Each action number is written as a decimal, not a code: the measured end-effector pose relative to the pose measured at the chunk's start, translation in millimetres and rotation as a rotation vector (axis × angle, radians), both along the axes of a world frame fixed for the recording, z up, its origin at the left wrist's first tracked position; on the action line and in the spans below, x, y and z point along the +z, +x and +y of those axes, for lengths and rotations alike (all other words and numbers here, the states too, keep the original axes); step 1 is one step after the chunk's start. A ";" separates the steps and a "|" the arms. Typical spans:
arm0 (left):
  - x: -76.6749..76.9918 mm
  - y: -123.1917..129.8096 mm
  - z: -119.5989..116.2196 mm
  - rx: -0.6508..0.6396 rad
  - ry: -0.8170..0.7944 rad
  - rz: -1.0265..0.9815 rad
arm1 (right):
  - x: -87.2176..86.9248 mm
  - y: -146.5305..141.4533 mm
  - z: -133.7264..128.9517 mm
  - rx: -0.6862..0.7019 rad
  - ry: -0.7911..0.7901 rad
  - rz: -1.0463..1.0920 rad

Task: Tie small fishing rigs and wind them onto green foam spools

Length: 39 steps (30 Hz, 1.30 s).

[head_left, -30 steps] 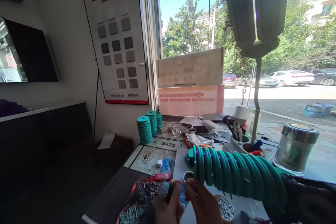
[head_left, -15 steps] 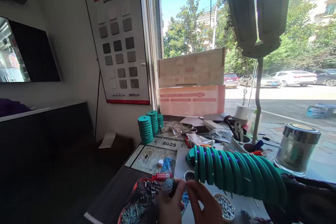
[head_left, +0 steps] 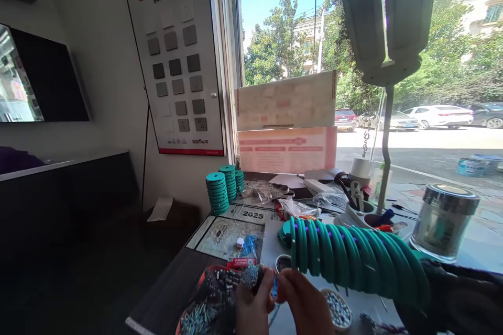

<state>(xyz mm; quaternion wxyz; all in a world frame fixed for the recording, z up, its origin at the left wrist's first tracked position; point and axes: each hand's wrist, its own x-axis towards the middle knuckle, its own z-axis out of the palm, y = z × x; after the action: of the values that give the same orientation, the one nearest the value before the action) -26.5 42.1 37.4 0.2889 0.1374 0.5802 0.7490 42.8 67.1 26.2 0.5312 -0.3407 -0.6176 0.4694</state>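
Note:
At the bottom edge, my left hand [head_left: 251,308] and my right hand [head_left: 304,303] meet over the desk, fingertips pinched together on a small blue part [head_left: 274,288]. Under my left hand lies a red tray of small metal parts [head_left: 214,298]. Beside my right hand stands a small bowl of silver beads [head_left: 337,310]. A long row of teal discs [head_left: 353,259] on edge lies just behind both hands. Most of each hand is cut off by the frame.
Three stacks of teal discs [head_left: 223,188] stand at the desk's far left by the window. A metal-lidded jar [head_left: 442,221], a tool holder with pliers [head_left: 359,204], plastic bags [head_left: 275,193], a 2025 calendar mat [head_left: 236,227] and a lamp post [head_left: 384,141] crowd the desk.
My hands have stayed at the bottom edge, shifting slightly right; the fingertips have closed nearer together on the blue part. The view has barely moved.

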 end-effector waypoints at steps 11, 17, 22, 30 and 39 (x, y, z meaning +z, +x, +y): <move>10.1 9.9 -10.1 -0.033 0.024 0.052 | -9.5 -9.1 7.2 0.137 -0.365 0.415; 13.2 6.9 -14.1 -0.008 0.016 0.180 | -15.2 -15.6 12.3 0.328 -0.593 0.600; 15.3 5.0 -14.3 -0.008 -0.019 0.187 | -6.9 -14.3 9.3 0.333 -0.632 0.634; 29.3 10.0 -15.4 -0.114 -0.016 0.130 | -0.4 -14.0 8.7 0.307 -0.667 0.622; 20.3 5.8 -13.1 -0.079 -0.021 0.155 | 4.8 -13.9 7.4 0.306 -0.721 0.678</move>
<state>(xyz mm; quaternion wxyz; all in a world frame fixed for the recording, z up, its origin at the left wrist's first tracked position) -20.7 29.1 57.7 0.2741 0.2145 0.6029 0.7179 28.9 74.5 31.0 0.4757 -0.2368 -0.2525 0.8086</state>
